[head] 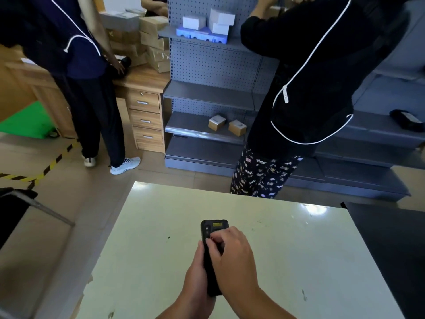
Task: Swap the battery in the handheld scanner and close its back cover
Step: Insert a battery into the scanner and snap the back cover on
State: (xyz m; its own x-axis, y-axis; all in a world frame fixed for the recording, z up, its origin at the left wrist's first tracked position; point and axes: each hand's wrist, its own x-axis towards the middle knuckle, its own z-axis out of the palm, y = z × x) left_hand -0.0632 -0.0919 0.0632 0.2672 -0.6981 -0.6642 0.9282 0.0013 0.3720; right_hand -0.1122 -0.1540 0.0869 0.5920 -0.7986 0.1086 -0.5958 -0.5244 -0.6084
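Head view: over the near counter (161, 226), the left hand (195, 272) grips the rigid, light-looking handheld scanner (212, 229) along its sides, while the right hand (234, 256) pinches at its back, likely the cover latch.

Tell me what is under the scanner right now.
The left hand cradles the scanner from below, above the pale table. The right hand lies on top, fingers pressing its back. Whether the scanner's underside touches the table is hidden.
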